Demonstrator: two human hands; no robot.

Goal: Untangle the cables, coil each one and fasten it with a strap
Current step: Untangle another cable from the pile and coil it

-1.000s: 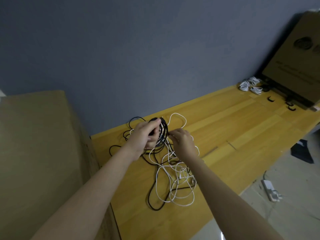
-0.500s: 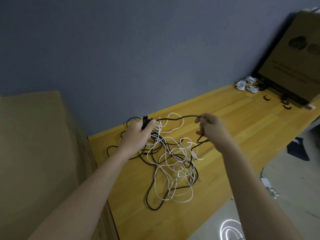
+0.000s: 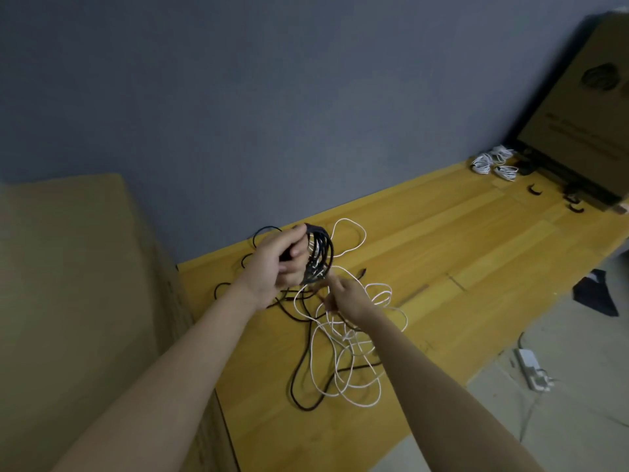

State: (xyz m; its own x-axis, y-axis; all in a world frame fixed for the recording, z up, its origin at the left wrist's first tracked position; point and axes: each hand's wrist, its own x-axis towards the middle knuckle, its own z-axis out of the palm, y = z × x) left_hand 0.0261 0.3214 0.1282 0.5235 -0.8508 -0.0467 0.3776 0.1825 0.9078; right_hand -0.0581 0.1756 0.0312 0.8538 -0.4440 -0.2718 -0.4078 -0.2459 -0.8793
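Here the left hand [image 3: 277,264] grips the black coil [image 3: 318,255] above the white tangle [image 3: 343,338]; the right hand [image 3: 347,296], beside it, pinches black cable and should feed slack evenly, avoiding snags

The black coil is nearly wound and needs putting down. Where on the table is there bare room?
The wide bare stretch of table between the loose tangle and the white bundles by the board is free. So is the near strip below the tangle. It is crowded under the left hand holding the black coil and the right hand.
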